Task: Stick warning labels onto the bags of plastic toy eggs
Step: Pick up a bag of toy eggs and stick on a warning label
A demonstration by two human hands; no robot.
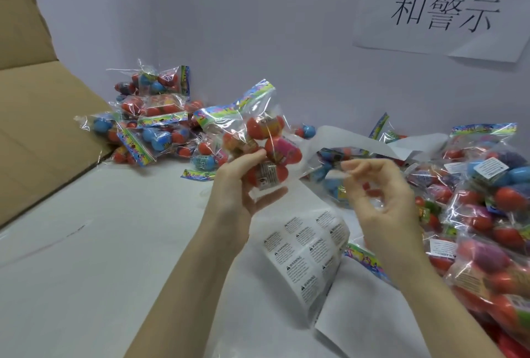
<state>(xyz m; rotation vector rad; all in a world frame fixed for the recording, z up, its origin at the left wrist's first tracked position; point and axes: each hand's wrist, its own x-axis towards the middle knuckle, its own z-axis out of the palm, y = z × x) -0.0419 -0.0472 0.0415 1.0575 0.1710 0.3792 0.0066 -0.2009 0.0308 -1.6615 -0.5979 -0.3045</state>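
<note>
Above the white worktop (86, 257), the left hand (238, 183) gripped a bag of toy eggs (258, 140).
Its fingers (255, 155) curled round the bag; the right hand (381, 194) pinched something too small to tell. The label sheet (304, 251) lay below, bag piles on either side.

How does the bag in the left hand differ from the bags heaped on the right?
The bag in the left hand is held up off the table; the bags on the right lie heaped. Several right-pile bags show a white warning label; none is plain on the held bag. Both are clear bags of coloured toy eggs with colourful headers.
</note>
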